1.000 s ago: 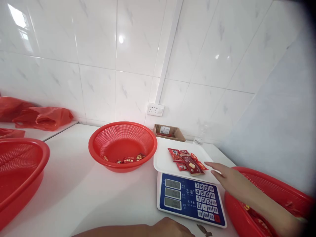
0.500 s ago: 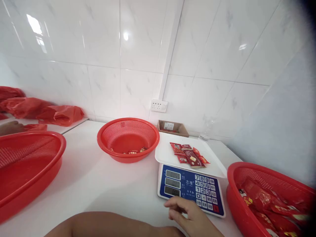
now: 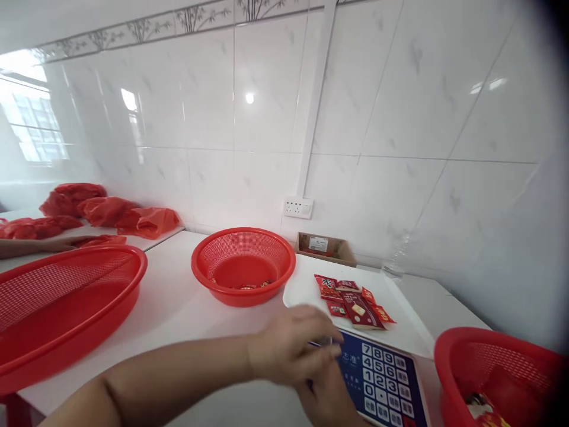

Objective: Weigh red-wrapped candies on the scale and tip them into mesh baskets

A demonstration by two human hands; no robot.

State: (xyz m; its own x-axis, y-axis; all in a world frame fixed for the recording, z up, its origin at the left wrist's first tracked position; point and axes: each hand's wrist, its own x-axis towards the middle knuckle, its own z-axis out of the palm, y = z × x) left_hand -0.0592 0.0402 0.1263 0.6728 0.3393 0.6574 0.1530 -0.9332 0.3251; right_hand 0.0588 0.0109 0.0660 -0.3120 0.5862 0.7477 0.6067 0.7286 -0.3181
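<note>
My left hand reaches across in front of the blue-and-white scale, blurred, with its fingers curved and apart and nothing seen in them. Below and behind it is my right hand, overlapped by the left; its fingers are mostly hidden. The hands seem to meet, and they cover the scale's displays. On the white weighing tray lies a small heap of red snack packets with a dark red packet on top.
A round red basket with a few packets stands behind left. Another red basket with packets is at right, a large one at left. A cardboard box lies by the wall. Another person's hand rests near red bags.
My left hand has come up into view over the right hand and the scale's displays. The view has tilted up, showing more wall and the window. The packets on the tray stay as they were.
</note>
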